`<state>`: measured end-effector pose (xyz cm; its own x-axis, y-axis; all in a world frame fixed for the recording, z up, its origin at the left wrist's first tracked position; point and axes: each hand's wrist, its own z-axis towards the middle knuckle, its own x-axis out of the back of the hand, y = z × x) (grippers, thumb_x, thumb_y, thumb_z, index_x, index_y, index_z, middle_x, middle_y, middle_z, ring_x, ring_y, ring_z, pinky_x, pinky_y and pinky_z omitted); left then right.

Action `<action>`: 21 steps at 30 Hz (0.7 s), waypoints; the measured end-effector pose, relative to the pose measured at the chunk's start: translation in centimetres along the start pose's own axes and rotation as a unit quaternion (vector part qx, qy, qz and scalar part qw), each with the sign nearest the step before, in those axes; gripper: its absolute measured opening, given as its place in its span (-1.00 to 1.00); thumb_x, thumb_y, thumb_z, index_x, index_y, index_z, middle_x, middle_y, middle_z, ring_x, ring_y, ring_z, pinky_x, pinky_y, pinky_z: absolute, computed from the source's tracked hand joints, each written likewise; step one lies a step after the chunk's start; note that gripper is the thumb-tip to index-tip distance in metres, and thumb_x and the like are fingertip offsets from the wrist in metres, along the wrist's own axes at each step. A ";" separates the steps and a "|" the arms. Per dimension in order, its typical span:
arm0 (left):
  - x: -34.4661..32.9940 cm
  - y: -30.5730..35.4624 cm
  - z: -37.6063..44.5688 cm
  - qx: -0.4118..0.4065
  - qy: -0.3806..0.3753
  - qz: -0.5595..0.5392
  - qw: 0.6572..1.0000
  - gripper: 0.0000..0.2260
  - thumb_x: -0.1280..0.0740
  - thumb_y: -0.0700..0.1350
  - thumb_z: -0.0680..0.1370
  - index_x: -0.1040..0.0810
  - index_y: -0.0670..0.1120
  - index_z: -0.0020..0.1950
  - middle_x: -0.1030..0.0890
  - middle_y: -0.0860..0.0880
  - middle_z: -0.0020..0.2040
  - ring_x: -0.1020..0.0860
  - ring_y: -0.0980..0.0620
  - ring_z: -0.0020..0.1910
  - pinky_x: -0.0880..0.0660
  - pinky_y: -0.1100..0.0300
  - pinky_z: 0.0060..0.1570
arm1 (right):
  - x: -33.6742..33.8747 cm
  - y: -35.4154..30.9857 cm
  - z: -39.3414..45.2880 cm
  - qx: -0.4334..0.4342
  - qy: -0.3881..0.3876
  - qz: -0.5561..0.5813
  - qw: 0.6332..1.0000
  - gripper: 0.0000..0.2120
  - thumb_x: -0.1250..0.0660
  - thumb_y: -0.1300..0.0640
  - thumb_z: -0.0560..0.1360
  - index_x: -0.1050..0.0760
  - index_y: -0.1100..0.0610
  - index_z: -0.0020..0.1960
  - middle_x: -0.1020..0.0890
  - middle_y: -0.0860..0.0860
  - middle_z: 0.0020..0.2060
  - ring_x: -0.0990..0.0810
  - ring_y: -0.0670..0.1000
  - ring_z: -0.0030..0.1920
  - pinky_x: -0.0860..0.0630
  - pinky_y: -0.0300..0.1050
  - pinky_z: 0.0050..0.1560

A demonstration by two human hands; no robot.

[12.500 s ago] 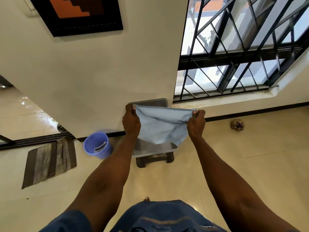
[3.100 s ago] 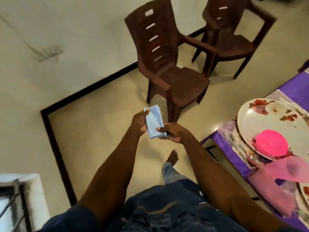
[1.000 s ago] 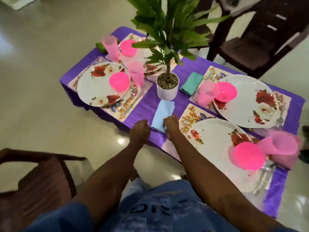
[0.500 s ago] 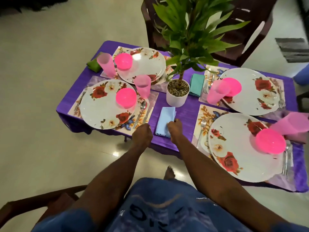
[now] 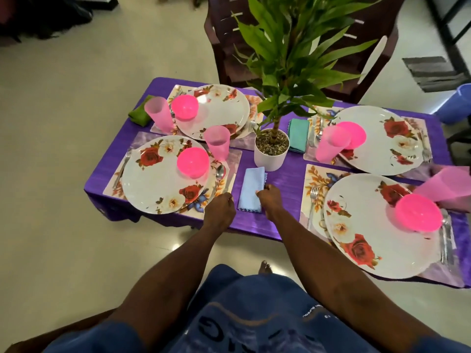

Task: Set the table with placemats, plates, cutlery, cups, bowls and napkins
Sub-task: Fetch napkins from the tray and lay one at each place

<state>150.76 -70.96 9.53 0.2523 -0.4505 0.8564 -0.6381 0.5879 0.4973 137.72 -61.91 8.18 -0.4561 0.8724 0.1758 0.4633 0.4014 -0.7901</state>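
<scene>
Now, blue napkin [image 5: 251,190]: lies folded flat on the purple cloth, just beside the near-left placemat [image 5: 235,159], serving that setting.
Right hand [image 5: 270,201]: fingertips touching its edge, seemingly squaring it; grip unclear.
Left hand [image 5: 219,210]: curled, holding nothing.

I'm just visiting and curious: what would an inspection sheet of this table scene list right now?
Surface: low table under a purple cloth, four floral placemats laid.
Job's things: four floral plates, e.g. near-left plate, each with a pink bowl and a pink cup; forks and spoons beside them; a light blue napkin flat between the near settings, a teal napkin and a green napkin farther back.
Clutter: potted plant at the centre.
Grip: right hand touches the blue napkin's edge; left hand curled, holding nothing, beside it.
Cables: nothing seen.
Surroundings: dark chairs behind the table, tiled floor, a blue bucket at right.
</scene>
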 end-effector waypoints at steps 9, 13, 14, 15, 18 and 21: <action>1.3 -1.9 2.5 -0.062 -0.029 0.008 0.998 -0.82 -0.18 -0.15 0.60 -0.56 -0.16 0.03 -0.65 -0.13 -0.03 -0.59 -0.11 -0.07 -0.42 0.13 -0.16 | -1.3 1.0 -1.1 0.067 0.120 -0.239 0.961 -0.54 -0.36 0.20 0.47 -0.39 0.23 0.34 -0.47 0.22 0.24 -0.48 0.24 0.22 -0.49 0.07 0.17; 1.3 -2.2 3.0 -0.093 -0.040 0.003 0.995 -0.80 -0.19 -0.14 0.60 -0.58 -0.15 0.08 -0.65 -0.12 -0.01 -0.57 -0.09 -0.08 -0.38 0.16 -0.16 | -1.8 1.4 -1.2 0.072 0.113 -0.238 0.962 -0.60 -0.34 0.22 0.44 -0.50 0.22 0.26 -0.58 0.22 0.15 -0.59 0.20 0.05 -0.54 -0.07 -0.06; 1.4 -2.2 3.1 -0.101 -0.043 0.001 0.994 -0.81 -0.19 -0.14 0.60 -0.57 -0.15 0.07 -0.65 -0.12 -0.01 -0.57 -0.08 -0.09 -0.39 0.16 -0.17 | -1.8 1.2 -1.4 0.077 0.112 -0.240 0.961 -0.62 -0.33 0.23 0.44 -0.52 0.23 0.25 -0.60 0.22 0.13 -0.60 0.20 0.03 -0.51 -0.12 -0.12; 1.4 -2.3 3.3 -0.109 -0.047 0.000 0.993 -0.81 -0.19 -0.14 0.61 -0.57 -0.15 0.07 -0.65 -0.12 -0.01 -0.56 -0.08 -0.09 -0.40 0.16 -0.17 | -1.8 1.2 -1.5 0.083 0.112 -0.241 0.960 -0.64 -0.32 0.25 0.45 -0.53 0.25 0.25 -0.62 0.22 0.12 -0.61 0.20 0.02 -0.46 -0.15 -0.16; 1.4 -2.5 3.4 -0.123 -0.054 -0.003 0.991 -0.82 -0.20 -0.14 0.61 -0.57 -0.15 0.08 -0.65 -0.12 0.00 -0.55 -0.05 -0.10 -0.38 0.16 -0.18 | -1.9 1.3 -2.0 0.096 0.111 -0.229 0.962 -0.64 -0.33 0.28 0.46 -0.54 0.28 0.25 -0.64 0.21 0.14 -0.62 0.18 0.04 -0.46 -0.16 -0.17; 1.6 -2.7 3.5 -0.132 -0.058 -0.001 0.990 -0.81 -0.20 -0.14 0.61 -0.57 -0.15 0.10 -0.65 -0.13 0.01 -0.53 -0.03 -0.11 -0.34 0.17 -0.18 | -2.0 1.9 -2.5 0.113 0.112 -0.221 0.962 -0.63 -0.34 0.26 0.48 -0.51 0.27 0.28 -0.62 0.21 0.17 -0.61 0.17 0.08 -0.48 -0.17 -0.17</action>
<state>150.36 -75.67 9.06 0.1579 -0.5171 0.8412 -0.4220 0.7349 0.5309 141.37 -62.22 7.81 -0.3841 0.6780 0.6267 0.0727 0.6989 -0.7116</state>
